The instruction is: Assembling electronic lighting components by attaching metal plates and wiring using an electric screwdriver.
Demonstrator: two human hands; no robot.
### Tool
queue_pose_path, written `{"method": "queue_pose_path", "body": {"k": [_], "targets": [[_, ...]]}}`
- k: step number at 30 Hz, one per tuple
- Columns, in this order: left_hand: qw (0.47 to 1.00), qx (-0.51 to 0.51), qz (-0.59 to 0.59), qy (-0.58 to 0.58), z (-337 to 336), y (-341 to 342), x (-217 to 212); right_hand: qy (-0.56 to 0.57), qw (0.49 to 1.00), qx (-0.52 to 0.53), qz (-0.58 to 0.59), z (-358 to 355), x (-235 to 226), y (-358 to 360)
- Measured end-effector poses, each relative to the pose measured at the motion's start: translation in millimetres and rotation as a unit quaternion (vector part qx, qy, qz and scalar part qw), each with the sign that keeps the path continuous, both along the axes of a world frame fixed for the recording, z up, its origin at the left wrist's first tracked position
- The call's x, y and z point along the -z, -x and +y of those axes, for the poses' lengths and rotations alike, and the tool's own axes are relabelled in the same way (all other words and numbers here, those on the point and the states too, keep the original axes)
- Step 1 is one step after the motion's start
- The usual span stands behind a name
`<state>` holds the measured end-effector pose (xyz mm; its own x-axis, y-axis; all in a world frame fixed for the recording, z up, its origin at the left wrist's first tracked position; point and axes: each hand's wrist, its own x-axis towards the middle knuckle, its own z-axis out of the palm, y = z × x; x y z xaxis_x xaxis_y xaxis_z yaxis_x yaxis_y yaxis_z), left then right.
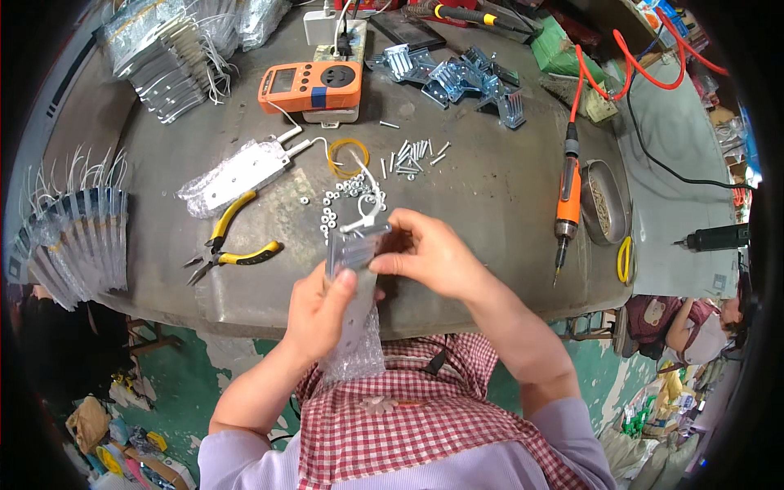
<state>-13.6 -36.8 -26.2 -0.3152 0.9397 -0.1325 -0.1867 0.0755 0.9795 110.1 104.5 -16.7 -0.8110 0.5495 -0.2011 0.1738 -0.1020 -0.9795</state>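
Low at the table's front edge, my left hand (317, 314) grips a flat white plate in bubble wrap (359, 318), its thumb lying along the front. A shiny metal bracket (356, 247) sits across the plate's upper end. My right hand (433, 251) pinches the bracket's right side between thumb and bent fingers; whether a small part is also in that pinch is hidden. From the plate's top, a white cable (377, 200) loops away over a scatter of small white-and-metal nuts (330, 214). Beyond them lie loose screws (408, 155) and amber rubber bands (349, 158).
Yellow-handled pliers (222, 241) and another wrapped plate (245, 170) lie left. Behind stand an orange multimeter (318, 88) and piled metal brackets (457, 77). An orange electric screwdriver (568, 196) with a coiled red cord and a metal dish (626, 220) are right. Wrapped plates (82, 233) stack far left.
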Motion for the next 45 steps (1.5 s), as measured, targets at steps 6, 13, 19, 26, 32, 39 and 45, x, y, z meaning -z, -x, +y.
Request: {"method": "queue_pose_path", "body": {"k": [6, 13, 19, 26, 32, 39, 45], "targets": [[0.984, -0.06, -0.17, 0.013, 12, 15, 3, -0.593, 0.795, 0.089, -0.094, 50, 12, 29], [0.973, -0.057, -0.222, 0.021, 16, 13, -4, -0.596, 0.794, 0.063, -0.105, 54, 0, 30], [0.998, -0.021, -0.049, -0.025, 26, -1, 2, -0.229, 0.971, 0.057, 0.045, -17, -34, 15], [0.997, 0.047, -0.052, 0.02, 32, -8, 3, -0.351, 0.931, 0.094, 0.034, -21, -26, -4], [0.99, 0.112, -0.079, -0.045, 44, -18, -4, -0.481, 0.868, 0.104, 0.07, -10, -21, -19], [0.92, 0.226, 0.32, 0.0, 121, -28, -55, -0.425, 0.883, 0.163, 0.11, 20, -1, -43], [0.768, -0.006, 0.624, -0.146, 238, 3, -31, 0.134, 0.835, 0.325, 0.423, 51, -12, -76]]}}
